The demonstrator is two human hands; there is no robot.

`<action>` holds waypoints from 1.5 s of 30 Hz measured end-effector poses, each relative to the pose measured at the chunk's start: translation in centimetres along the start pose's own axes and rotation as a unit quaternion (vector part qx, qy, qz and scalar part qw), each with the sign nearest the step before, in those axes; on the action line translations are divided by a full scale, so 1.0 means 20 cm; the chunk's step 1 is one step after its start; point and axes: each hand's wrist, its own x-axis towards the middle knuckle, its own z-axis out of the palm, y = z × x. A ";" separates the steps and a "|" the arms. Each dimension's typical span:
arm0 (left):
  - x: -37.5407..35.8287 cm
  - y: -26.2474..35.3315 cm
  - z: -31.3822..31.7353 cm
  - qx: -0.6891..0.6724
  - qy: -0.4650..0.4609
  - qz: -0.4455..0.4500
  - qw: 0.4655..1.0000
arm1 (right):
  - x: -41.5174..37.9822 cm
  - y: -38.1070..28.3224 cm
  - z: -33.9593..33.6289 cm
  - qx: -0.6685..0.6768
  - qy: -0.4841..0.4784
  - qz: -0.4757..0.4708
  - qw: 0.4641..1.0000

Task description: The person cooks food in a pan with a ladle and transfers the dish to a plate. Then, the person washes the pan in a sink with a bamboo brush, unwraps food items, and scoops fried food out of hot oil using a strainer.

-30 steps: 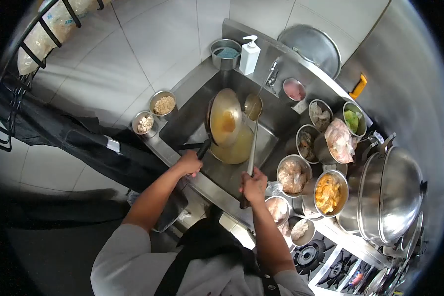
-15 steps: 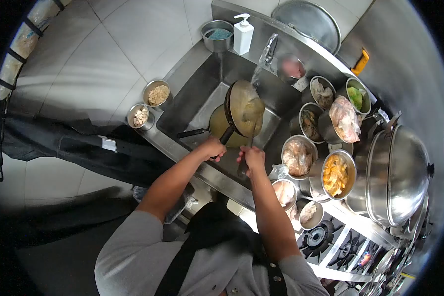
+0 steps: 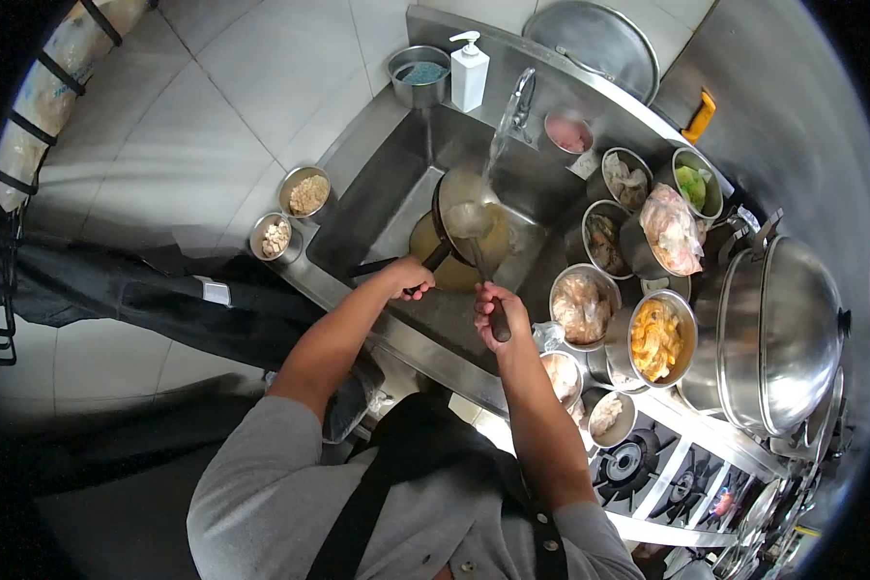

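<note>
Just above the middle of the frame, over the stainless steel sink [image 3: 377,208], the left hand [image 3: 408,277] is closed round the black handle of a dark round frying pan [image 3: 451,198], tilted up on edge under the water streaming from the chrome tap [image 3: 518,97]. The right hand [image 3: 493,311] is clamped on the dark grip of a long-handled metal ladle [image 3: 467,220] whose bowl rests against the pan's face. Below them a second pan with yellowish liquid [image 3: 454,266] sits in the basin. The pan looks stiff and fairly heavy, wet and probably greasy, so likely slippery; the handle near its base seems the safest hold. The ladle is light and rigid, best held at its grip end. Steel bowls of ingredients [image 3: 581,307] crowd the tabletop at right
</note>
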 end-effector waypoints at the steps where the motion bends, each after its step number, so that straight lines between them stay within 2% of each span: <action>1: 0.04 -0.03 -0.01 -0.017 -0.004 -0.002 1.000 | 0.04 0.00 -0.01 0.054 -0.025 0.012 0.998; 3: 0.13 -0.13 -0.02 -0.050 -0.015 -0.014 0.999 | 0.03 0.03 0.02 0.141 -0.071 0.040 0.987; 6: 0.16 -0.22 -0.07 -0.080 -0.049 -0.027 0.995 | 0.02 0.05 0.03 0.165 -0.100 0.053 0.980; 9: 0.21 -0.29 -0.11 -0.110 -0.061 -0.040 0.991 | 0.02 0.04 0.06 0.156 -0.071 0.055 0.984; 12: 0.25 -0.36 -0.14 -0.100 -0.083 -0.045 0.990 | 0.01 0.06 0.08 0.089 -0.058 0.004 0.994; 15: 0.21 -0.34 -0.16 -0.082 -0.079 -0.062 0.992 | 0.03 0.06 0.04 -0.039 -0.012 0.002 0.999; 16: 0.24 -0.36 -0.16 -0.054 -0.070 -0.054 0.995 | 0.02 0.07 0.03 -0.143 0.016 -0.034 0.989; 18: 0.31 -0.42 -0.17 0.006 -0.050 -0.037 0.998 | -0.03 0.08 0.07 -0.343 0.070 -0.106 0.931; 19: 0.34 -0.44 -0.18 0.051 -0.027 -0.027 0.998 | -0.04 0.07 0.07 -0.483 0.095 -0.095 0.865; 20: 0.35 -0.44 -0.20 0.097 -0.003 -0.016 0.995 | -0.06 0.07 0.06 -0.591 0.122 -0.147 0.784; 22: 0.38 -0.43 -0.23 0.192 0.024 -0.002 0.981 | -0.07 0.07 0.03 -0.765 0.168 -0.241 0.573; 23: 0.40 -0.42 -0.25 0.241 0.027 0.001 0.970 | -0.15 0.04 0.12 -0.786 0.178 -0.178 0.565; 26: 0.40 -0.35 -0.28 0.313 0.016 -0.034 0.949 | -0.17 -0.01 0.17 -0.877 0.180 -0.138 0.424; 27: 0.40 -0.32 -0.30 0.325 0.010 -0.051 0.944 | -0.18 -0.04 0.19 -0.891 0.178 -0.134 0.397; 30: 0.41 -0.22 -0.24 0.395 0.162 0.030 0.904 | -0.21 -0.13 0.22 -0.924 0.174 -0.123 0.318; 32: 0.62 -0.15 -0.22 0.282 0.220 0.132 0.924 | -0.22 -0.17 0.19 -0.941 0.167 -0.117 0.270; 34: 0.57 0.10 -0.13 0.184 0.278 0.360 0.871 | -0.27 -0.21 0.20 -0.955 0.151 -0.127 0.219; 36: 0.56 0.36 -0.08 0.139 0.182 0.480 0.847 | -0.35 -0.24 0.25 -0.964 0.141 -0.136 0.177; 38: 0.73 0.51 -0.04 0.201 0.160 0.460 0.850 | -0.43 -0.26 0.29 -0.969 0.139 -0.144 0.144; 39: 0.82 0.56 -0.04 0.232 0.149 0.451 0.849 | -0.46 -0.27 0.27 -0.963 0.157 -0.156 0.153; 42: 0.99 0.68 -0.07 0.208 0.124 0.374 0.895 | -0.59 -0.31 0.29 -0.967 0.159 -0.147 0.136; 43: 0.98 0.71 -0.07 0.120 0.098 0.284 0.946 | -0.62 -0.31 0.26 -0.962 0.169 -0.169 0.129; 45: 0.91 0.78 -0.03 0.142 0.085 0.307 0.937 | -0.64 -0.32 0.22 -0.959 0.168 -0.180 0.142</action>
